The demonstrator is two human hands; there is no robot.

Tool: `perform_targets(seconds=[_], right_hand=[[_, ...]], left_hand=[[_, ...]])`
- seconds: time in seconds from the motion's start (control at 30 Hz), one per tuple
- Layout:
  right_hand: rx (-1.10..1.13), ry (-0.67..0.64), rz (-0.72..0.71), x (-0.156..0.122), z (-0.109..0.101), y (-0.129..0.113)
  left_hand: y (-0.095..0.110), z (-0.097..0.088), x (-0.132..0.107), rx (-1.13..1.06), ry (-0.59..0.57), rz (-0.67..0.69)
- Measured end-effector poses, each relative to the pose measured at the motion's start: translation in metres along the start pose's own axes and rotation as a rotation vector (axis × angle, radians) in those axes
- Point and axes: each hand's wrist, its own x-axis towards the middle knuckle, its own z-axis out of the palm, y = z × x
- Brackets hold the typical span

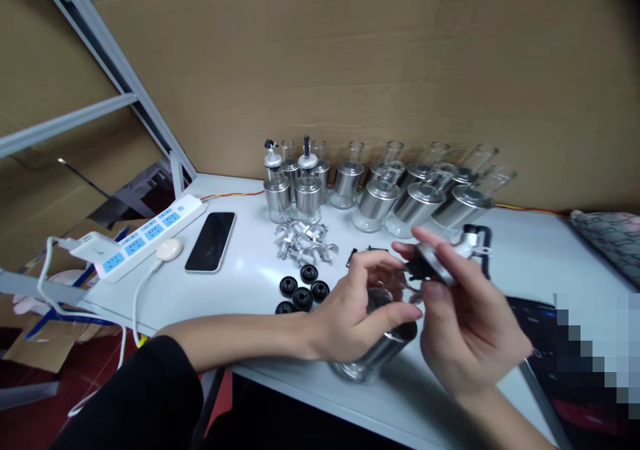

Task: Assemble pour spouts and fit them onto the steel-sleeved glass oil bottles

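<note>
My left hand is wrapped around the neck of a glass bottle with a metal sleeve. The bottle leans to the right near the table's front edge, its neck partly hidden by my fingers. Between the thumb and fingers of my right hand is a silver pourer cap with a black lever. Its black underside faces the bottle's mouth; whether they touch is hard to make out. Left of my left hand lie several round black stoppers, with a pile of silver metal pieces behind them.
Two capped bottles stand at the back, beside several uncapped bottles. A phone and a power strip with a white cable occupy the left side. A dark-screened device lies at the right, and cardboard walls the back.
</note>
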Motion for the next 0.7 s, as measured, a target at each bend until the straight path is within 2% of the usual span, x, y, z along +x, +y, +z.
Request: perform_targets(seconds=[0.1,0.27,0.4,0.5,0.63,0.7], right_hand=[[0.006,0.043,-0.119,0.002,-0.002,0.002],[0.048,0.004,-0.185,0.003,0.001,0.004],[0.046,0.098,-0.181,-0.002,0.006,0.005],[0.010,0.165,-0.173,-0.004,0.008,0.006],[0.030,0.145,-0.201,-0.005,0.005,0.009],[0.043,0.125,-0.160,-0.008,0.002,0.014]], left_hand=[[-0.003,0.001,-0.001,0.024,-0.001,0.049],[-0.010,0.003,-0.003,0.040,-0.011,0.135],[-0.011,0.001,-0.001,0.059,-0.042,0.225],[-0.008,-0.002,0.001,0.125,-0.082,0.241],[-0.007,-0.005,0.001,0.149,-0.120,0.227],[-0.010,-0.005,0.001,0.121,-0.116,0.226]])
